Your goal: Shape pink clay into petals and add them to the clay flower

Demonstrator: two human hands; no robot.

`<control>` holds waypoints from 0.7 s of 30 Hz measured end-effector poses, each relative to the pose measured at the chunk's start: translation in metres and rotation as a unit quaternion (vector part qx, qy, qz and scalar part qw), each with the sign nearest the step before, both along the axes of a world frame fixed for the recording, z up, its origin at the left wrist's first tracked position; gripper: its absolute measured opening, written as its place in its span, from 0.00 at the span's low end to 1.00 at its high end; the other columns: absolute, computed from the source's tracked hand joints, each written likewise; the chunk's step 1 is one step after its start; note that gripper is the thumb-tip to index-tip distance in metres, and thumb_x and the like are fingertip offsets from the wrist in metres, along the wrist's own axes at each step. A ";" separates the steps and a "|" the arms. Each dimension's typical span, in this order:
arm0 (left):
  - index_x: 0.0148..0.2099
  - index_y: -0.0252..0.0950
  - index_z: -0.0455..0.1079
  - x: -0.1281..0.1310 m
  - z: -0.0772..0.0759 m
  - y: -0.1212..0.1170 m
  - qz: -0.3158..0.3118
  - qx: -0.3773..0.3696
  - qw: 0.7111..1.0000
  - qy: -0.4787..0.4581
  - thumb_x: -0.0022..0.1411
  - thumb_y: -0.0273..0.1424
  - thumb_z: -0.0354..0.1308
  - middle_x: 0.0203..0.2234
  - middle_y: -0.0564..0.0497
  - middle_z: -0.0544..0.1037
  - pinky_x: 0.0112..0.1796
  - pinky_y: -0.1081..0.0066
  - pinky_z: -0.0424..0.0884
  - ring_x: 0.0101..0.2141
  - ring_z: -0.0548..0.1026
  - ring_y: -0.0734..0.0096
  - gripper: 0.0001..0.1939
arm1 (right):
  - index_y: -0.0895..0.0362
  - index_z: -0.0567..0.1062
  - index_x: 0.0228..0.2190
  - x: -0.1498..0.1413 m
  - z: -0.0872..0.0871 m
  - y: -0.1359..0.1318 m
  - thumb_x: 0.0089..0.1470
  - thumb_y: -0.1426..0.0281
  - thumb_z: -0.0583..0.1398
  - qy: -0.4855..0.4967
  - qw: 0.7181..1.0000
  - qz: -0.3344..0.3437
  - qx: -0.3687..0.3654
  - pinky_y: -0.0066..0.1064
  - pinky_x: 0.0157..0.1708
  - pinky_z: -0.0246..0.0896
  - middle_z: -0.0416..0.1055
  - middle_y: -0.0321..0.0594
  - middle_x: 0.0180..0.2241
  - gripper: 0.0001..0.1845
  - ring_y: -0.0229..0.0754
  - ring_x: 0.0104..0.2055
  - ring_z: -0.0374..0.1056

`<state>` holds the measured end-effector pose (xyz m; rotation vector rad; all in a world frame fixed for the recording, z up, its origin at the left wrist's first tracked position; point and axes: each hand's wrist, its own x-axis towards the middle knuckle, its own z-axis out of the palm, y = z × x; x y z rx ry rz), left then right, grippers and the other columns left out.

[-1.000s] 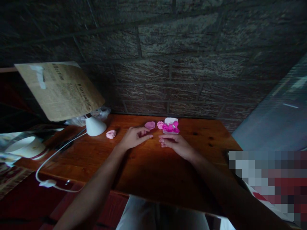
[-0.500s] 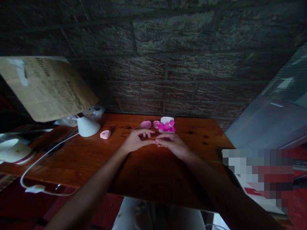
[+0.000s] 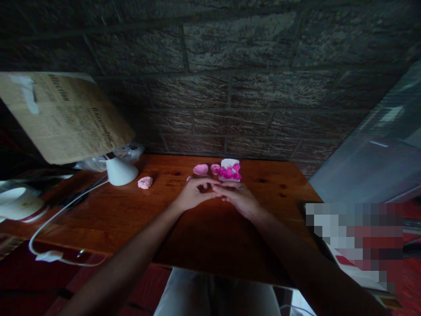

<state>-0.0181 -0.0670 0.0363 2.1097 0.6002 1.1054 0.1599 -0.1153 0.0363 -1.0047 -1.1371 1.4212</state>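
Observation:
My left hand and my right hand meet fingertip to fingertip above the middle of the wooden table. The fingers of both are pinched together; whatever lies between them is too small or hidden to make out. Just beyond the hands are a pink oval dish-like piece, a small round pink piece and bright pink cutter-like shapes on a white block. A pink bit shows partly behind my left hand. To the left lies a lump of pale pink dough or clay.
A lamp with a white base and paper shade stands at the left, its white cord running over the table edge. A white cup sits far left. The brick wall closes off the back.
My left fingers have come in to meet my right fingertips, closing the gap between thumb and fingers. The view has shifted slightly, and a pink bit now shows behind my left hand.

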 end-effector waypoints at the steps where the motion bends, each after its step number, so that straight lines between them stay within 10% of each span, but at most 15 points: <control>1: 0.44 0.33 0.81 0.000 0.000 0.000 0.004 0.004 1.000 -0.007 0.59 0.41 0.68 0.24 0.53 0.77 0.29 0.75 0.65 0.25 0.67 0.77 0.17 | 0.53 0.85 0.30 0.000 0.000 0.000 0.38 0.56 0.74 0.007 1.000 0.002 -0.008 0.27 0.29 0.60 0.79 0.36 0.29 0.17 0.35 0.29 0.68; 9: 0.42 0.33 0.81 -0.002 0.005 0.004 0.020 -0.101 0.994 -0.047 0.60 0.43 0.66 0.32 0.47 0.82 0.31 0.73 0.69 0.28 0.73 0.74 0.17 | 0.53 0.84 0.31 0.004 0.005 0.002 0.32 0.52 0.76 0.079 0.993 -0.029 -0.086 0.25 0.30 0.62 0.82 0.41 0.35 0.25 0.34 0.30 0.69; 21: 0.38 0.31 0.79 -0.004 0.007 0.003 -0.042 -0.304 0.949 -0.073 0.52 0.42 0.72 0.26 0.52 0.77 0.23 0.76 0.56 0.21 0.62 0.82 0.19 | 0.52 0.84 0.35 0.004 0.005 0.000 0.41 0.55 0.73 0.036 0.997 -0.057 0.044 0.28 0.25 0.54 0.77 0.35 0.30 0.19 0.32 0.25 0.62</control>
